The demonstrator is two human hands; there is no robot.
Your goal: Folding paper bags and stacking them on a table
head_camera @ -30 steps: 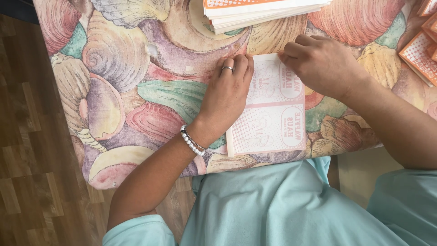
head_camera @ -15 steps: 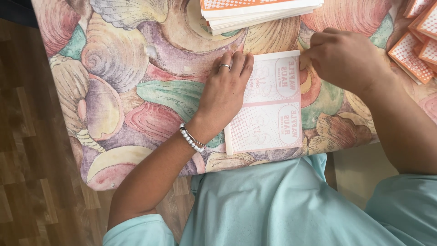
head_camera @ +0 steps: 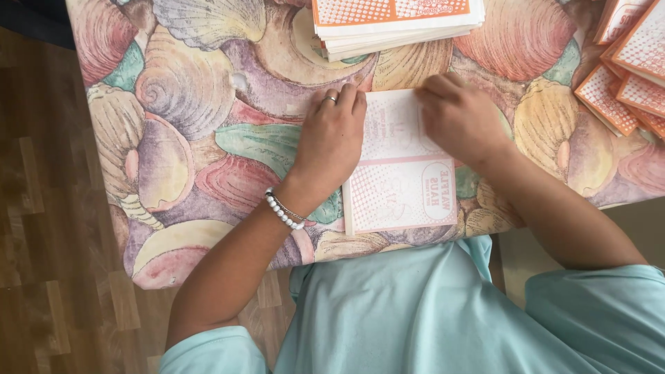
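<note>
- Paper bag (head_camera: 402, 181), pink-printed, lies flat on the tabletop (head_camera: 208, 138); left hand (head_camera: 332, 142) pins its edge, fingers together.
- Right hand (head_camera: 460, 118) presses the top edge, fingers curled, seemingly creasing.

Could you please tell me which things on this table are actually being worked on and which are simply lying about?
In hand:
- flat paper bag, white with orange print
- left hand pressing its left edge
- right hand on its upper right part

Lying about:
- stack of similar bags at the far edge
- orange-printed bags fanned at right
- seashell tablecloth
</note>
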